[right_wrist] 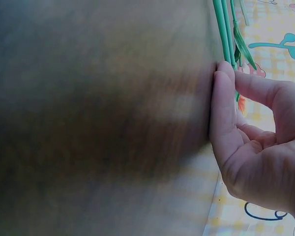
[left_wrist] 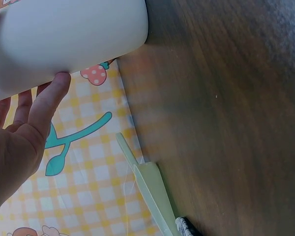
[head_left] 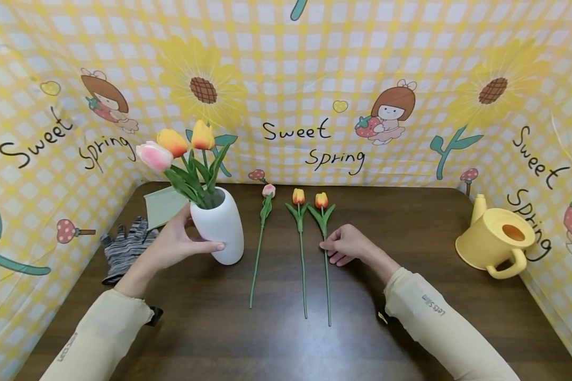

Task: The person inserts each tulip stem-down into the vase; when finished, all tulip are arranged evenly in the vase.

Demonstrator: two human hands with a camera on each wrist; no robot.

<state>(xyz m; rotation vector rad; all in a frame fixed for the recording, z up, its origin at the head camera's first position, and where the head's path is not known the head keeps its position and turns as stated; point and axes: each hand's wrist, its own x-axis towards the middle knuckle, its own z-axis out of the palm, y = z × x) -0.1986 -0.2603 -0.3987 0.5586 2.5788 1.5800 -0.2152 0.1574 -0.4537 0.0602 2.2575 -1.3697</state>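
Left hand clasping white vase, right hand pinching stem of rightmost tulip on the surface; tulip likely light, bendy, best held just below leaves; vase probably smooth, slippery.

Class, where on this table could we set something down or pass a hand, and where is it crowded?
Bare tabletop lies between the right hand and yellow watering can, and in front of the lying tulips, between the sleeves. Crowded: left side, where the striped glove, left hand and white vase cluster; gaps among the tulips are narrow.
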